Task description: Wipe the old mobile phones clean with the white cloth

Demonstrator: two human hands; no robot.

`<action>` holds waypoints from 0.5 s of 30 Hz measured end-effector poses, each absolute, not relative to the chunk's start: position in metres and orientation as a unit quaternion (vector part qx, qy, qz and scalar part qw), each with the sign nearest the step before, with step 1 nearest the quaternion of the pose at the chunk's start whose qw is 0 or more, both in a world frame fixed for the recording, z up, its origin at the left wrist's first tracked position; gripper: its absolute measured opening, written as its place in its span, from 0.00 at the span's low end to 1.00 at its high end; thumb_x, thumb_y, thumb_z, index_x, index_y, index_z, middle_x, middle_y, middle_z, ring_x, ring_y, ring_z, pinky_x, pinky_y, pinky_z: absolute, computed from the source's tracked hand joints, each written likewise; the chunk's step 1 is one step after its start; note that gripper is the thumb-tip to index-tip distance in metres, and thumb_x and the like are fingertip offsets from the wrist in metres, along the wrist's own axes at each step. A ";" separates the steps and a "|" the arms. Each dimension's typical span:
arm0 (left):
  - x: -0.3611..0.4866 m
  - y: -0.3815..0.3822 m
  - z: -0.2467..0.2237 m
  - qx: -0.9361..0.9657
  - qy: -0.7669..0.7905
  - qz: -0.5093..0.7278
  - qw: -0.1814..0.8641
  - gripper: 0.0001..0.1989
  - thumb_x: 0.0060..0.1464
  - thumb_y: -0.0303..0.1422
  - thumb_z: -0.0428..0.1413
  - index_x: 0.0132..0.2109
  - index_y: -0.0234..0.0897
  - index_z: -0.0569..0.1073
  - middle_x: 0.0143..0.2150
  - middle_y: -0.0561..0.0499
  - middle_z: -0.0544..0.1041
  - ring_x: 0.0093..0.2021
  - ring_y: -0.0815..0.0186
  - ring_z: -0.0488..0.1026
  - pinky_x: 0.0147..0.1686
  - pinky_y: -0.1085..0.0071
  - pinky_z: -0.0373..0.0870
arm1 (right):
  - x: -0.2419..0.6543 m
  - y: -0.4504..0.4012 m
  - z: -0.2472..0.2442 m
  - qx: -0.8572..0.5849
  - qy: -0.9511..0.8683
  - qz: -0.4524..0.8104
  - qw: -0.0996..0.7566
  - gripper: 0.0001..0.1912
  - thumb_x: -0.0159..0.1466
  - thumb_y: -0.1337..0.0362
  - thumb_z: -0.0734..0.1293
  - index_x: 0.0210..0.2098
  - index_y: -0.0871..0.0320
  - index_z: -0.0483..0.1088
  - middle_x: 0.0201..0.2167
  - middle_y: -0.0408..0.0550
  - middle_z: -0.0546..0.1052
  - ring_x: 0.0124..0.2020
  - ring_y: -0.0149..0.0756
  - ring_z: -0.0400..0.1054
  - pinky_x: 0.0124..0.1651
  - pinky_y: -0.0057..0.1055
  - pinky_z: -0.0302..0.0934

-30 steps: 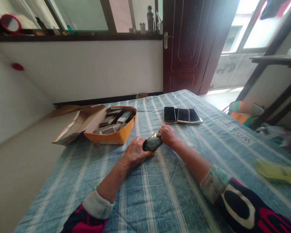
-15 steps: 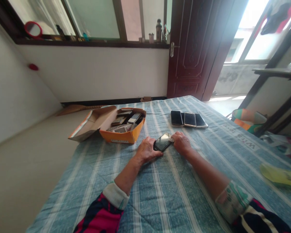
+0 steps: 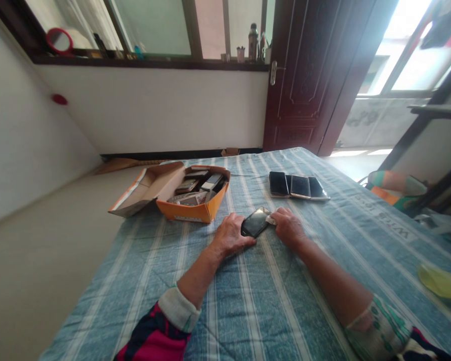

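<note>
With my left hand (image 3: 233, 234) I am gripping a dark phone (image 3: 255, 222) by its near left end, the thumb lying along the lower side and the fingers curling round the upper one. The phone is lying at a slant between my two hands, its screen facing up and catching a pale reflection, just above the blue striped cover (image 3: 214, 296). My right hand (image 3: 288, 228) is closing narrowly on a small whitish piece (image 3: 271, 219), which it is holding at the phone's far right end; I cannot tell whether the fingertips themselves are touching the phone.

Beyond my left hand an orange box (image 3: 193, 211) is standing with its lid (image 3: 145, 190) hanging open to the left, and several more phones (image 3: 188, 185) are lying jumbled inside it. Beyond my right hand a cluster of dark-screened phones (image 3: 300, 186) is lying close together, screens up. A yellow item (image 3: 441, 283) is resting well apart on the right, too blurred for naming.
</note>
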State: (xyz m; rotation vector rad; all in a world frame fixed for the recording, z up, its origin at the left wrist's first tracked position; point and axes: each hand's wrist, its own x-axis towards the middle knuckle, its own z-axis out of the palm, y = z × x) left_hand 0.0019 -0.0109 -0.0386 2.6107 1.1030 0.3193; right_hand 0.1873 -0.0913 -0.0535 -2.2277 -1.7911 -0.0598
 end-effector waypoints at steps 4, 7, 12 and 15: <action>0.001 -0.011 -0.037 0.905 0.384 0.114 0.146 0.27 0.40 0.45 0.65 0.46 0.34 0.75 0.42 0.45 0.72 0.45 0.53 0.70 0.45 0.63 0.68 | 0.181 -0.097 -0.051 -0.765 -0.631 -0.014 0.130 0.16 0.64 0.76 0.57 0.35 0.59 0.76 0.40 0.52 0.74 0.44 0.39 0.65 0.40 0.31 0.54; 0.001 -0.012 -0.036 0.902 0.388 0.115 0.152 0.26 0.39 0.44 0.66 0.45 0.37 0.75 0.41 0.46 0.72 0.45 0.55 0.70 0.46 0.64 0.68 | 0.174 -0.099 -0.049 -0.756 -0.642 -0.009 0.127 0.15 0.63 0.75 0.58 0.35 0.58 0.75 0.40 0.51 0.75 0.44 0.40 0.65 0.38 0.31 0.54; 0.001 -0.013 -0.035 0.897 0.392 0.123 0.160 0.24 0.39 0.42 0.66 0.44 0.37 0.75 0.41 0.47 0.72 0.44 0.55 0.71 0.45 0.64 0.68 | 0.165 -0.101 -0.046 -0.746 -0.653 -0.005 0.127 0.15 0.62 0.75 0.58 0.35 0.59 0.75 0.40 0.52 0.75 0.44 0.40 0.65 0.38 0.31 0.55; 0.001 -0.013 -0.036 0.898 0.389 0.128 0.162 0.24 0.39 0.42 0.66 0.45 0.38 0.75 0.41 0.47 0.72 0.43 0.56 0.71 0.44 0.64 0.68 | 0.160 -0.101 -0.047 -0.734 -0.667 -0.004 0.130 0.15 0.62 0.75 0.58 0.34 0.60 0.75 0.39 0.53 0.75 0.43 0.41 0.65 0.38 0.32 0.55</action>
